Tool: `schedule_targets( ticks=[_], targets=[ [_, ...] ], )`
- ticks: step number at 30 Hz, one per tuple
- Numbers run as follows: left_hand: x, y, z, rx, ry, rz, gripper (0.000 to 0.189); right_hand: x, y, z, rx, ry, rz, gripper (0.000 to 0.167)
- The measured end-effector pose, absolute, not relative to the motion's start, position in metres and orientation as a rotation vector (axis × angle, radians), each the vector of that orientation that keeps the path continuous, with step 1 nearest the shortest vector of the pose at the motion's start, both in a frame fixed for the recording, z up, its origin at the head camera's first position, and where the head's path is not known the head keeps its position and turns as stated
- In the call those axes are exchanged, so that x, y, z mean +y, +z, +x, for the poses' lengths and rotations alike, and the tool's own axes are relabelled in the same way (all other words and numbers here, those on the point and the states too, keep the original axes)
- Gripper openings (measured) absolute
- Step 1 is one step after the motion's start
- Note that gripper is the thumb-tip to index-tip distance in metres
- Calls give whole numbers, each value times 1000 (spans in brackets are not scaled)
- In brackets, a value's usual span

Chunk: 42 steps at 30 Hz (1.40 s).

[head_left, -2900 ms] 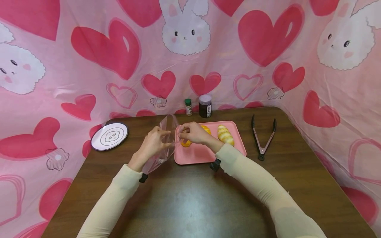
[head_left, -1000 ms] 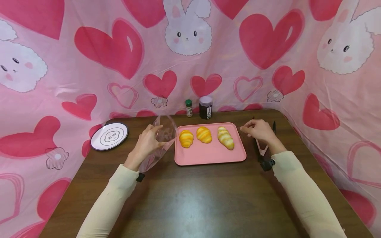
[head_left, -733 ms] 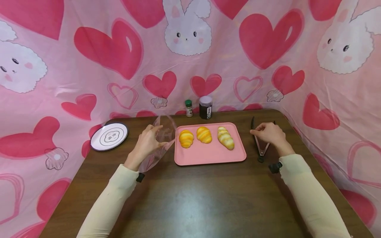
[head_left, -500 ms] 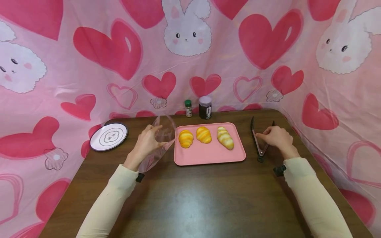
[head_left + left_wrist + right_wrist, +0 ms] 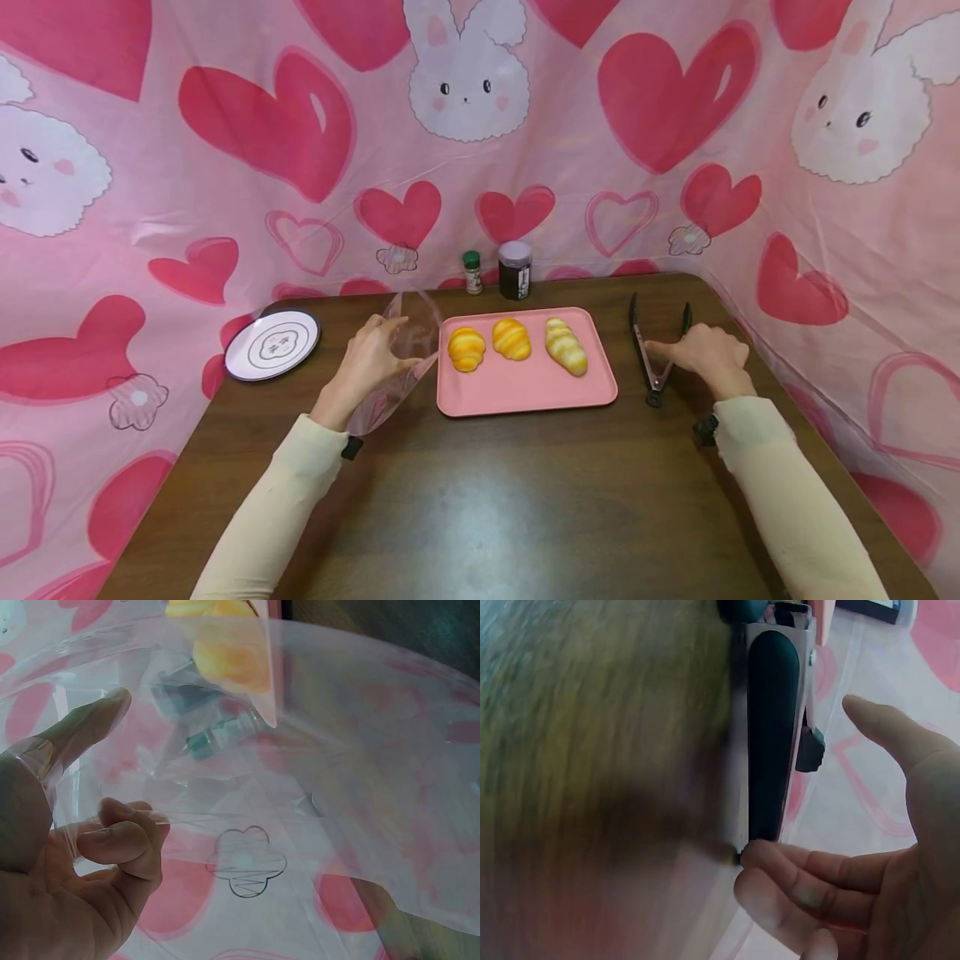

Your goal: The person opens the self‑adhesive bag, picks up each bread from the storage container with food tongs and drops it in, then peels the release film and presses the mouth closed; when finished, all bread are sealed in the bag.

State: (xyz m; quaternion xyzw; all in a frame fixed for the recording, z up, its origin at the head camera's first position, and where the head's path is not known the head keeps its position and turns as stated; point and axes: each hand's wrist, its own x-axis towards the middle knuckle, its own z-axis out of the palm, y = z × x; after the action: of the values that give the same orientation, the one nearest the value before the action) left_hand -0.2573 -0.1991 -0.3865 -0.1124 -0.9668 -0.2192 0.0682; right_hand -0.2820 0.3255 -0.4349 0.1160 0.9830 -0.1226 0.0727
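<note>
My left hand [image 5: 366, 360] holds a clear plastic bag [image 5: 422, 333] with its mouth spread, left of the pink tray [image 5: 517, 398]. In the left wrist view the film [image 5: 352, 757] stretches between the raised thumb and the curled fingers. On the tray lie two orange-yellow bread rolls [image 5: 467, 349] [image 5: 512, 339] and a longer pale-striped one [image 5: 566, 346]. My right hand [image 5: 711, 357] is over the right arm of the tongs [image 5: 654, 383], which lie spread. In the right wrist view its fingertips are at the end of a dark tong arm [image 5: 772, 742], the thumb apart.
A white plate [image 5: 273, 346] with a dark rim sits at the left table edge. Behind the tray stand a green-capped seasoning bottle [image 5: 472, 273] and a dark jar [image 5: 515, 271] with a pale lid. A pink printed cloth [image 5: 480, 167] rises behind the wooden table [image 5: 480, 483].
My right hand has left the bag, passed over the tray and come to the tongs on the right. My left hand still holds the bag, its mouth wider than before.
</note>
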Motion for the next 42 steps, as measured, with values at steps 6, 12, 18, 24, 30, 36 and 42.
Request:
schedule_targets(
  ticks=[6, 12, 18, 24, 30, 36, 42],
  targets=[
    [-199, -386, -256, -2916, -654, -334, 81, 317, -436, -286, 2952, -277, 318, 116],
    [-200, -387, -255, -2935, -648, -316, 80, 313, -440, -288, 2949, -215, 306, 109],
    [-199, -387, -255, -2950, -643, -301, 80, 316, -443, -289, 2918, -220, 261, 104],
    [-200, -387, -255, -2954, -635, -303, 80, 324, -440, -286, 2868, -301, 170, 89],
    [-200, -388, -255, -2951, -628, -318, 79, 327, -440, -286, 2845, -330, 178, 102],
    [-199, -388, -255, -2962, -626, -309, 79, 332, -441, -288, 2850, -375, 178, 88],
    [-198, -388, -255, -2970, -635, -289, 78, 335, -444, -289, 2875, -408, 175, 95]
  ],
)
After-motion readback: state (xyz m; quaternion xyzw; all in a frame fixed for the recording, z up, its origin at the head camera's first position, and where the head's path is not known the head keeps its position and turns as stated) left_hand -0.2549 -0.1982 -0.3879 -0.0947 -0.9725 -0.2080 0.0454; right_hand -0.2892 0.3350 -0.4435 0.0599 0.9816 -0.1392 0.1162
